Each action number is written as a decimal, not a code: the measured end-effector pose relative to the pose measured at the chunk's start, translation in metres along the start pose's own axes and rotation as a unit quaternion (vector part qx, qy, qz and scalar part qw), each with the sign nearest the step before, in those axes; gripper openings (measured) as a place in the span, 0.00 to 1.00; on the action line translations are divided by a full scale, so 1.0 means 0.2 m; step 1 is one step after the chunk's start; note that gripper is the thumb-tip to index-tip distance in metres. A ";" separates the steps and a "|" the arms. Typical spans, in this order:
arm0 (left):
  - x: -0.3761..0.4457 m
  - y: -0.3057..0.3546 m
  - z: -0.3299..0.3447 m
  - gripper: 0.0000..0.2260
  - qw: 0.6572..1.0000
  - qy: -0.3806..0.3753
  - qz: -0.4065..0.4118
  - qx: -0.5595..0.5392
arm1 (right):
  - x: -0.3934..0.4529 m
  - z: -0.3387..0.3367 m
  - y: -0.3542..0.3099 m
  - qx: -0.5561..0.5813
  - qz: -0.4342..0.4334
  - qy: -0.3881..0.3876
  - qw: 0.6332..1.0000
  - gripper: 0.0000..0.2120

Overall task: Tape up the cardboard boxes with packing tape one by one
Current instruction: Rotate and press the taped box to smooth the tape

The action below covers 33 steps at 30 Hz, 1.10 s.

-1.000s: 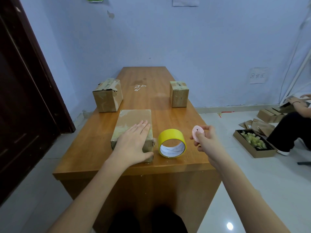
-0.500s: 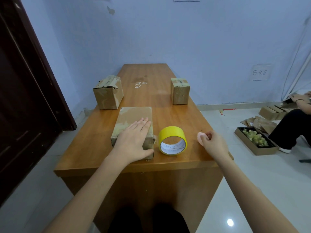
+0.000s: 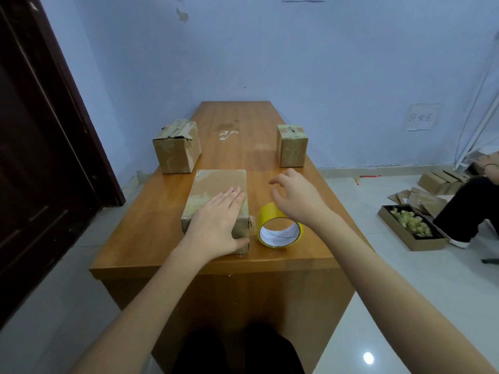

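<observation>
A flat cardboard box (image 3: 221, 184) lies near the front of the wooden table (image 3: 151, 233). My left hand (image 3: 216, 225) rests flat on its near end, fingers straight and thumb against the front face. A yellow roll of packing tape (image 3: 279, 230) stands on its side just right of the box. My right hand (image 3: 295, 197) hovers above the far side of the roll, fingers loosely curled, holding nothing that I can see. Two more cardboard boxes stand further back: a larger box (image 3: 176, 151) at the left edge and a small box (image 3: 292, 145) at the right edge.
A dark door (image 3: 40, 157) stands to the left of the table. On the floor to the right are a tray of pale scraps (image 3: 413, 229), flattened cardboard pieces (image 3: 421, 198) and a seated person (image 3: 469, 201).
My right hand held a small pink object at the table's right edge; now it has moved left over the tape roll and the pink object is out of sight. The left hand stayed put.
</observation>
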<state>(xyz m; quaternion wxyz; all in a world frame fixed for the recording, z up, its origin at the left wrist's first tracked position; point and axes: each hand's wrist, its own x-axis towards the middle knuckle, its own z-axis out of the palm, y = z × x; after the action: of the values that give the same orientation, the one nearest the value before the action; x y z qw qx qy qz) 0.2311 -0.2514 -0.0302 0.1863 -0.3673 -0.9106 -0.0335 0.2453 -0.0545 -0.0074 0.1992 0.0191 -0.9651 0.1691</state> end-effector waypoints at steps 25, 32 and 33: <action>0.00 0.00 0.01 0.44 1.000 -0.004 -0.011 -0.006 | -0.06 0.02 -0.11 0.048 0.085 -0.180 0.979 0.09; 0.00 0.00 0.01 0.44 1.000 -0.011 -0.017 -0.006 | -0.11 0.02 -0.09 0.079 0.115 -0.158 0.977 0.05; 0.00 0.00 0.01 0.44 1.000 -0.013 -0.020 -0.004 | -0.11 0.00 -0.07 0.100 0.123 -0.157 0.975 0.06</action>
<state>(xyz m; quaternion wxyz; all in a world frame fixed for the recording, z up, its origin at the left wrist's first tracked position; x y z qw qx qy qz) 0.2305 -0.2505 -0.0309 0.1726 -0.3504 -0.9198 -0.0365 0.2672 -0.0686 -0.0127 0.0197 -0.0541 -0.9575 0.2827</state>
